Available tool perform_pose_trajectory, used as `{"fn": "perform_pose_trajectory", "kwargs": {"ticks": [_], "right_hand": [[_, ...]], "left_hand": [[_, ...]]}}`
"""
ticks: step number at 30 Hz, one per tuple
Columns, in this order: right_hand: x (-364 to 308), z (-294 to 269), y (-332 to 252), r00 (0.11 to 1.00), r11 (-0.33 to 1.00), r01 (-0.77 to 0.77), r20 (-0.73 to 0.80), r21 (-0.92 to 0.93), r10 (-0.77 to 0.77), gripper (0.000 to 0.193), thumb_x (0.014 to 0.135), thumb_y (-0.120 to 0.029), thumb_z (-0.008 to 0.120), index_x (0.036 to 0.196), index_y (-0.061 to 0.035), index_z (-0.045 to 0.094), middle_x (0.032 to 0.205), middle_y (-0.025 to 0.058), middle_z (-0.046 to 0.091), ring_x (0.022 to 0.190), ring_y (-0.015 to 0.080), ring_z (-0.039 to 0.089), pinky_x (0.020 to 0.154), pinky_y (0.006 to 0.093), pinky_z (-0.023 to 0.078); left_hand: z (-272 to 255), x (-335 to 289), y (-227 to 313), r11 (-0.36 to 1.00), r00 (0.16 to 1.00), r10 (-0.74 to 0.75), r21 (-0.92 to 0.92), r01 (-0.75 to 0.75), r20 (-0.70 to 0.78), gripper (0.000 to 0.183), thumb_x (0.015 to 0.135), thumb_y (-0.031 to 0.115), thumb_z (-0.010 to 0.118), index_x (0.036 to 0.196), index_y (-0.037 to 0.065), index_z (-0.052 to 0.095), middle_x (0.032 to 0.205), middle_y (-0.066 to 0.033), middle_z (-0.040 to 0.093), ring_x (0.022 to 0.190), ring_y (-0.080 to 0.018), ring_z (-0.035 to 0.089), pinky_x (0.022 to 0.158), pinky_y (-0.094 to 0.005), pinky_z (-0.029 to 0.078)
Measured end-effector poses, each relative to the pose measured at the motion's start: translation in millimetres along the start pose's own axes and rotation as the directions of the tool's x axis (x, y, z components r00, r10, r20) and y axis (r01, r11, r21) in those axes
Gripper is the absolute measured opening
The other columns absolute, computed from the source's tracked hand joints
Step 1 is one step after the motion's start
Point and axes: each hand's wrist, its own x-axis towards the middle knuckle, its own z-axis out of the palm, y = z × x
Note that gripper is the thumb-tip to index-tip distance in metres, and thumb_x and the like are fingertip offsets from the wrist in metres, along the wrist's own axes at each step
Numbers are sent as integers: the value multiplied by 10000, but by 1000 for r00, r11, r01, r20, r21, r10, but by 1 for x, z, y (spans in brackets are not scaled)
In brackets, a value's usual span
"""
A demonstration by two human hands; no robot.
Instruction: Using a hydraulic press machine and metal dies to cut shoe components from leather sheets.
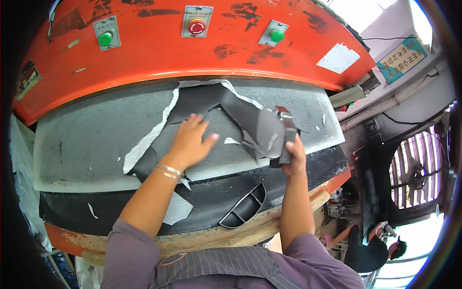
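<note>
Orange metal forms the machine housing (144, 53) along the far side of a grey-topped counter (86, 139), meeting the top in a long curved lower edge. Black covering (115, 207) runs along the counter's near side, with a worn wooden rail (192, 243) nearest the body. Dark leather (197, 98) lies in a ragged arch mid-counter, white along its torn outer edge; its far end sits close below the housing. Both forearms reach in from the near side, apart from each other. At the left, the left hand (190, 144) is palm down with the fingers spread, its fingertips at the leather's inner edge; whether they press is unclear. Opposite, the right hand (294, 154) is upright and curled around a narrow dark block (288, 135), whose exact kind is blurred, at the leather's right end. A wide stretch of grey top opens left of the leather, and a narrower one right of the block. Nearer the body, a curved, divided cutting die (244, 201) and a pale grey scrap (178, 209) lie on the black covering, between the forearms.
</note>
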Motion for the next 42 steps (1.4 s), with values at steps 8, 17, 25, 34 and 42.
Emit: {"fn": "perform_pose_trajectory", "kwargs": {"ticks": [8,17,25,34,42], "right_hand": [[-34,29,36,979,982,-102,162,-158,127,358,881,-110,569,1215,-32,467,1094,56,571,985,103,519,847,258,422],[-18,0,1,921,926,-197,263,-323,288,296,902,-82,561,1175,-23,465,1000,63,594,903,103,554,784,263,459],[38,-14,-39,988,345,148,123,-927,-94,413,795,-231,637,1105,21,532,967,212,635,910,323,624,806,405,484],[58,26,26,985,-70,164,167,-984,-36,376,765,-309,609,987,-8,569,1084,150,547,1106,311,478,816,516,451],[64,20,18,990,-39,136,134,-990,49,400,769,-313,607,1011,3,565,1113,151,540,1119,309,468,853,499,449]], "left_hand": [[65,-9,67,168,969,-152,-961,220,196,523,844,168,698,1273,-20,466,1122,-104,596,991,-128,563,820,-257,481],[61,11,95,448,910,-358,-894,-29,-209,233,824,156,701,984,2,629,808,-45,653,701,-98,579,649,-254,470],[66,-5,79,882,913,-290,-451,138,-288,209,783,183,710,828,17,592,768,-136,619,702,-245,594,634,-361,458],[76,-37,87,865,852,-329,-492,99,-407,190,813,176,691,899,20,627,785,-96,625,707,-227,586,634,-337,452],[-18,-173,73,609,703,-698,-633,479,-140,64,811,40,638,846,-12,628,754,17,581,693,-57,490,631,-225,414]]}}
